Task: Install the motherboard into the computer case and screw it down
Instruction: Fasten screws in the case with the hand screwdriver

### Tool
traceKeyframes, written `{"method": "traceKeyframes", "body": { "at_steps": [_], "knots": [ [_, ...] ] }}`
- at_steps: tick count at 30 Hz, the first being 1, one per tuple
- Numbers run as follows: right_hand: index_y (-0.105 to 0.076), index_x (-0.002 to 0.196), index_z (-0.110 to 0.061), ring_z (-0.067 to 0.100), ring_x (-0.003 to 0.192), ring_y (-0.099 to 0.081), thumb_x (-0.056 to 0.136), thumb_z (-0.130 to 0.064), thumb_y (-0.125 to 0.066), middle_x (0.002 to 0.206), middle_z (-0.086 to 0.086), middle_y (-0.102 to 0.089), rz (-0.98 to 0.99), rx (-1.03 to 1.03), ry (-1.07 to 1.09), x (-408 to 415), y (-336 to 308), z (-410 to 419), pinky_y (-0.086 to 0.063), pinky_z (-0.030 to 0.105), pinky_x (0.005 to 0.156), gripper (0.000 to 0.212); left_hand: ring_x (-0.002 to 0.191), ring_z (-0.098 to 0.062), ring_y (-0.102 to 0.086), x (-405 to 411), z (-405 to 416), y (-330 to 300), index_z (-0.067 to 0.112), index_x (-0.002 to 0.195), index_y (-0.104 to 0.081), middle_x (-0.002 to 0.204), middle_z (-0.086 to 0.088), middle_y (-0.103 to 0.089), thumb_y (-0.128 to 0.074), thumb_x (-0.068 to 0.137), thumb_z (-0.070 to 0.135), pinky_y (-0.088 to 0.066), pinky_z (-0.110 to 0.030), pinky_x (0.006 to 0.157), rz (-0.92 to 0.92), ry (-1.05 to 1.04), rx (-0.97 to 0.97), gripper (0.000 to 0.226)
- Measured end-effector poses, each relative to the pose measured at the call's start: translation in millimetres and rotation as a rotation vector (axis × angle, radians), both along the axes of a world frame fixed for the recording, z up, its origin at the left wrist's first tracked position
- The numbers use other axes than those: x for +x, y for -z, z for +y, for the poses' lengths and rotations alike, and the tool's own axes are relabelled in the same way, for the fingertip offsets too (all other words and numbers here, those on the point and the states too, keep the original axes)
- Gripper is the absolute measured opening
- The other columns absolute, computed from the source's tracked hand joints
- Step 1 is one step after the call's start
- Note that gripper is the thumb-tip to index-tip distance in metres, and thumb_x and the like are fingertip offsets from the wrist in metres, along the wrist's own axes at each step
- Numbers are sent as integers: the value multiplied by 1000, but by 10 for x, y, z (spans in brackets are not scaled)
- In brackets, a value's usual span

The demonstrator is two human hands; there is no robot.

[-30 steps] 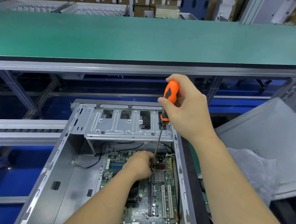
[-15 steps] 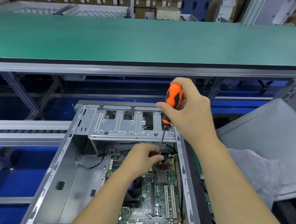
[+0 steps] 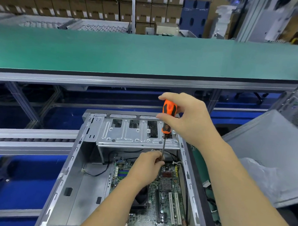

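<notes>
1. A long green conveyor belt (image 3: 132,56) with a matte, smooth surface and a metal edge rail runs across the far side, stacked cardboard boxes (image 3: 82,1) behind it.
2. The computer case (image 3: 75,175) is an open box of bare grey sheet metal lying on its side just in front of the person, with a stamped, ribbed drive bay bracket (image 3: 135,133) at its far end.
3. A flat grey side panel (image 3: 268,155) lies to the right, crumpled clear plastic (image 3: 266,180) on it.
4. The motherboard (image 3: 164,206) sits flat on the case floor at its right side: green, densely studded with parts, with two white slots and a finned silver heatsink.
5. The right hand (image 3: 189,120) holds the screwdriver (image 3: 168,118) upright, thumb and fingertips curled lightly round the orange-and-black handle.
6. The left hand (image 3: 148,166) reaches into the case, fingers curled, pinching the thin steel shaft low down, over the board's far edge.
7. The screwdriver's tip is hidden behind the left hand.
</notes>
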State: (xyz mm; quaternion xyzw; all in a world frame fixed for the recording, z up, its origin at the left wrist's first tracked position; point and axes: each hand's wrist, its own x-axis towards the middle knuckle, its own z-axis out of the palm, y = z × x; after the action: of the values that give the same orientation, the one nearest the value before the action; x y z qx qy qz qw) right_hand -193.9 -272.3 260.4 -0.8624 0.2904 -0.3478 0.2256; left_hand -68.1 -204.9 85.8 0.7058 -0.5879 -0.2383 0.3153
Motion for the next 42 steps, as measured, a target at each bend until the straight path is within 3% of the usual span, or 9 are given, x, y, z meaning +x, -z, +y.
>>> {"method": "traceKeyframes", "body": {
  "at_steps": [3,7,13,16,20,23,27,32,42],
  "knots": [
    [-60,138,-36,5,111,-64,92,-13,-70,116,-14,-68,-21,130,-86,-10,-25,51,-51,32,103,52,76,-14,-61,-35,56,38,18,90,-66,84,3,-67,-60,99,28,-50,-27,68,10,-54,-24,15],
    [-70,119,-29,10,80,-57,82,-33,-83,88,-3,-63,12,-42,121,27,-39,84,-53,37,84,40,72,-15,-60,-90,169,153,16,98,-68,82,2,-68,-59,101,29,-48,-29,67,63,-72,-71,16],
    [-64,132,-35,10,101,-67,92,-12,-73,104,-5,-71,-51,146,-62,-9,-57,219,-53,30,97,46,54,-10,-41,-46,172,201,11,89,-60,70,-3,-61,-58,101,27,-31,-18,52,91,-45,-81,20],
    [-69,123,-35,10,83,-60,86,-28,-81,90,-4,-66,12,64,63,14,-96,222,-50,29,85,40,57,-8,-48,-28,170,212,13,93,-67,73,0,-65,-58,101,22,-36,-17,58,109,-43,-113,15],
    [-61,137,-35,15,104,-69,93,-12,-70,106,3,-73,66,170,-71,-13,-135,249,-52,34,103,50,71,-22,-60,-2,147,242,13,95,-70,79,-5,-70,-58,101,20,-48,-33,72,151,-35,-111,16],
    [-68,124,-35,12,88,-66,84,-23,-81,94,-6,-68,38,94,42,-20,-138,220,-55,40,94,43,80,-17,-64,-14,144,246,16,103,-71,90,1,-72,-57,102,21,-50,-30,77,152,-31,-90,16],
    [-59,137,-41,7,108,-67,90,-19,-75,113,-6,-70,57,176,-19,-39,-111,233,-52,34,101,55,75,-15,-63,-27,132,245,20,105,-71,87,3,-71,-58,101,26,-50,-30,72,154,-46,-57,15],
    [-66,129,-36,11,91,-67,84,-27,-82,98,-6,-70,4,68,78,-1,-72,248,-55,35,92,49,65,-2,-56,-26,117,256,20,105,-72,85,8,-69,-59,101,25,-41,-11,60,130,-37,-68,14],
    [-65,123,-39,15,91,-69,88,-15,-78,93,2,-71,-98,150,9,-68,-27,228,-55,33,96,44,67,-2,-57,-32,88,274,15,102,-72,82,8,-67,-56,102,19,-42,-16,63,138,-16,-89,16]
  ]
}}
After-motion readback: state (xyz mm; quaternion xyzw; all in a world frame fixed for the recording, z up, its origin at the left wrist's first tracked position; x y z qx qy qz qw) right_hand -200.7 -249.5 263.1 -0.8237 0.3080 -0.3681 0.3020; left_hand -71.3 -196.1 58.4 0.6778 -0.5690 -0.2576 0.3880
